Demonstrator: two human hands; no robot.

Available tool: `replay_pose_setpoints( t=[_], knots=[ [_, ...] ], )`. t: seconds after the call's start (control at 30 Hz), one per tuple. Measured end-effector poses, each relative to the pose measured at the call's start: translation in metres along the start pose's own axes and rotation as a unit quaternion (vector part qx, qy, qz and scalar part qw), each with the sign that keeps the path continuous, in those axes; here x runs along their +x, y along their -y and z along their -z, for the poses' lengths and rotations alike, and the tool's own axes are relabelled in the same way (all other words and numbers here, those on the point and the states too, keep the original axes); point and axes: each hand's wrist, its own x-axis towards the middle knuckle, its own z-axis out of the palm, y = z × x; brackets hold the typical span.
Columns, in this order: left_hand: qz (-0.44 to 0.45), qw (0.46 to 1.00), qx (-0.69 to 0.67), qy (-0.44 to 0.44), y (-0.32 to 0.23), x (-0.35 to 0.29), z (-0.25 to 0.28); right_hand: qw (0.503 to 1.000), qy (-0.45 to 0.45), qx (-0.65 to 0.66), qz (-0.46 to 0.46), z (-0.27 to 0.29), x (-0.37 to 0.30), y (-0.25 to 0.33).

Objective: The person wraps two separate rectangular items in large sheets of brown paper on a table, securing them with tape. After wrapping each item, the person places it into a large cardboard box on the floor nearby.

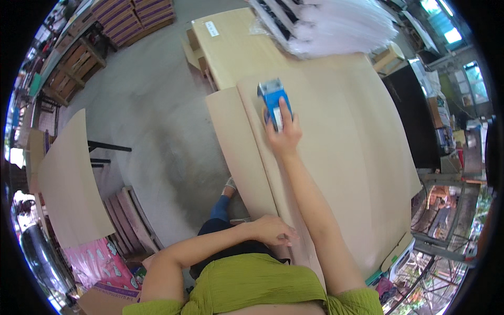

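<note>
Head view: right hand (284,135) holds a blue, apparently metal-ended tool (274,100).

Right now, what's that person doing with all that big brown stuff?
A person is working at a table largely covered by a big tan sheet. Their right hand has its grip around a blue handheld tool, held out over the sheet. Their left hand is loosely curled close to their body, by the long line down the sheet's left part; I can't tell if it is touching. A plastic-wrapped pile sits at the far end.
</note>
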Motion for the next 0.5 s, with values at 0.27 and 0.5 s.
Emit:
replay_pose_setpoints(
  t=[0.27, 0.5],
  knots=[
    [0.117, 0.884, 0.027, -0.452, 0.038, -0.044, 0.054, 0.999, 0.041, 0.011, -0.033, 0.018, -0.008, 0.008],
    [0.115, 0.809, 0.379, -0.435, 0.059, 0.006, 0.106, 0.984, 0.076, -0.094, -0.127, 0.287, -0.296, 0.043]
  ],
)
